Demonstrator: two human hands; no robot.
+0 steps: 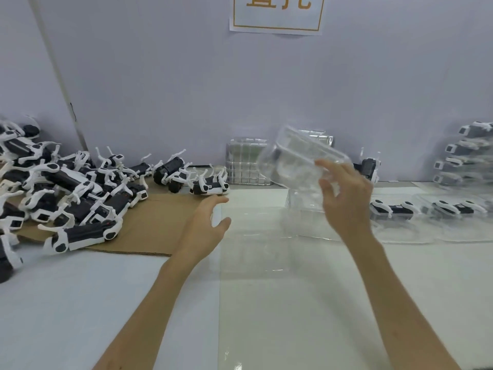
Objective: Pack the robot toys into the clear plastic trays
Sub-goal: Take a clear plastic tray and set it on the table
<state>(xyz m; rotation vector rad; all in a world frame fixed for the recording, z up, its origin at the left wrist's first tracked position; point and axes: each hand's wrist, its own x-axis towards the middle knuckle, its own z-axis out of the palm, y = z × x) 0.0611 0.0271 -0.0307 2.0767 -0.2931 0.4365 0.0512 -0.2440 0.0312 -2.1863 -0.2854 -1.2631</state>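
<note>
Left hand point(205, 222) is held above the table point(80, 303), fingers loosely spread and empty; a tilted clear tray point(293, 161) is gripped in curled fingers by the right hand point(344, 201).

Tray point(298, 161): clear, glossy plastic. Toys point(80, 188): smooth plastic, slight sheen. Cardboard point(154, 228): matt. Table point(80, 303): smooth, matt. Sheet point(266, 316): clear, glossy film. Sign point(277, 25): paper.

Bare left hand point(205, 225) and right hand point(344, 198), long slim fingers point(329, 166), unclothed forearms point(149, 303)
</note>
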